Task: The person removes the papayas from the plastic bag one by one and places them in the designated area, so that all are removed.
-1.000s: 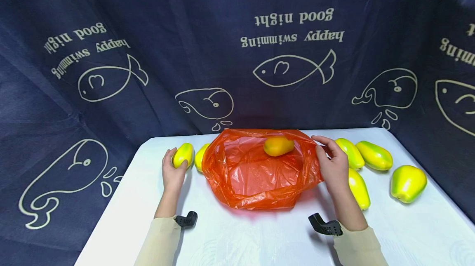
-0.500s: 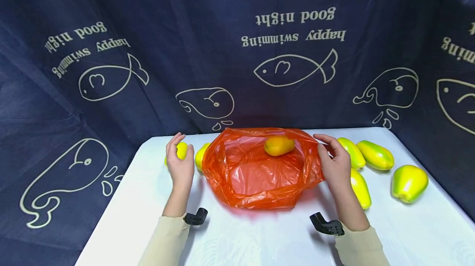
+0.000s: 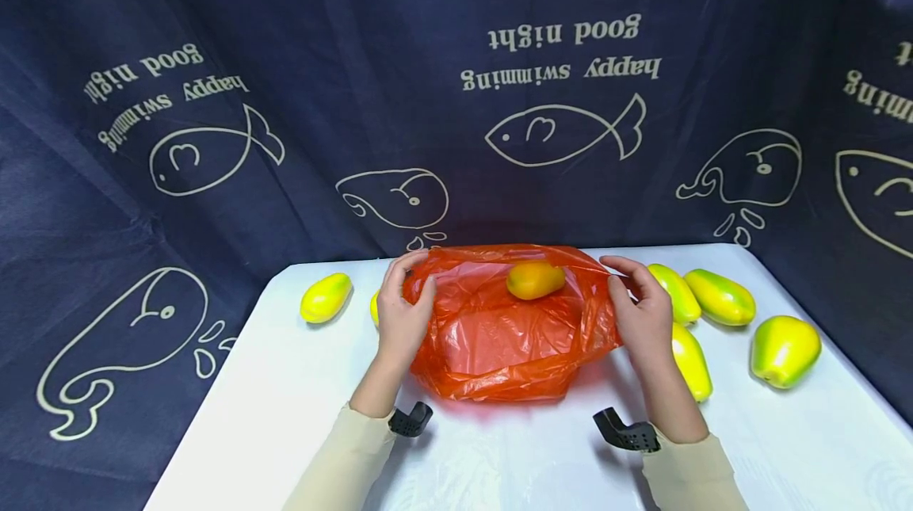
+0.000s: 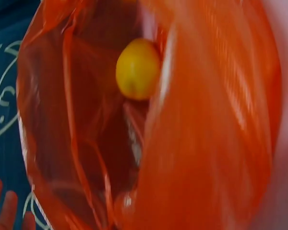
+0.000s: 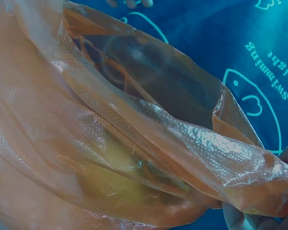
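A red plastic bag (image 3: 499,337) lies mouth up in the middle of the table, one papaya (image 3: 535,280) inside it. That papaya (image 4: 138,69) also shows through the bag's mouth in the left wrist view. My right hand (image 3: 645,321) pinches the bag's right edge; in the right wrist view its fingers (image 5: 237,218) hold the gathered rim. At the left edge is my left hand (image 3: 403,317), thumb and fingers spread apart, overlapping the bag. Its fingertips (image 4: 7,206) look straight beside the plastic in the left wrist view. Behind this hand, a yellow papaya (image 3: 374,309) is mostly hidden.
Another yellow papaya (image 3: 326,298) sits at the table's far left. To the right of the bag lie several yellow-green papayas (image 3: 785,352), some partly behind my right hand. A dark blue curtain (image 3: 399,99) with fish drawings rises behind the white table (image 3: 285,400).
My left hand let go of the papaya at the far left, which now rests further left, and moved right to the bag's left edge. The right hand stayed on the bag.
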The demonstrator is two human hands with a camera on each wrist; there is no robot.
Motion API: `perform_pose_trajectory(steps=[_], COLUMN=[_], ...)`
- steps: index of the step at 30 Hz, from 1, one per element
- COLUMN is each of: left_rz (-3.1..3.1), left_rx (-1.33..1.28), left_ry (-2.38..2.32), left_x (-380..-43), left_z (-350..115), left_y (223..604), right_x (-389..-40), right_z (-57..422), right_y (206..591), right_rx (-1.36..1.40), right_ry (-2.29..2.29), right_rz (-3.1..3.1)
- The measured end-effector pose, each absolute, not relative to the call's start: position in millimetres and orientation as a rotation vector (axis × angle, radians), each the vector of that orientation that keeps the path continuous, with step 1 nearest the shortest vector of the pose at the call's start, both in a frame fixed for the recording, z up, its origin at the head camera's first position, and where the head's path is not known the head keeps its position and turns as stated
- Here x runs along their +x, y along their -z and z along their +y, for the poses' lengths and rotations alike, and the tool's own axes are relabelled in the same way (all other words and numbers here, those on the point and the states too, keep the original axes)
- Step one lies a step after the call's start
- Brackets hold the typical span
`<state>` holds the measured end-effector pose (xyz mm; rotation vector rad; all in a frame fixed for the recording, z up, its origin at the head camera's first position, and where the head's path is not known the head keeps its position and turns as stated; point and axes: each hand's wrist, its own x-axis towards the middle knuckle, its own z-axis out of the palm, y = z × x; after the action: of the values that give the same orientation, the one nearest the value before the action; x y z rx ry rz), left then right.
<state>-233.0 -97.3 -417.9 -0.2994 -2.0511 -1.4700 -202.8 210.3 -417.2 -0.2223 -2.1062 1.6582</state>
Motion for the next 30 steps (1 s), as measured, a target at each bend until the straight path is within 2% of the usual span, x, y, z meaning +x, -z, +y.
perform_pose_trajectory(steps=[6, 12, 21, 30], left_rz=[-2.201, -2.412, -2.693, -2.698], left_rx=[-0.472, -0.502, -0.433, -0.330], left_ry=[1.425, 1.376, 1.374, 1.448], left_x=[-235, -245, -265, -284], left_z=[-74, -52, -26, -8], left_y=[423, 431, 442, 455], right_x=[-203, -202, -202, -202], right_z=[210, 210, 211, 212], right_y=[417, 416, 416, 417], right_rx=[-0.218, -0.220, -0.203, -0.202], right_ry=[-1.673, -1.702, -1.699, -1.679], right_rz=[-2.093, -2.080, -2.063, -2.065])
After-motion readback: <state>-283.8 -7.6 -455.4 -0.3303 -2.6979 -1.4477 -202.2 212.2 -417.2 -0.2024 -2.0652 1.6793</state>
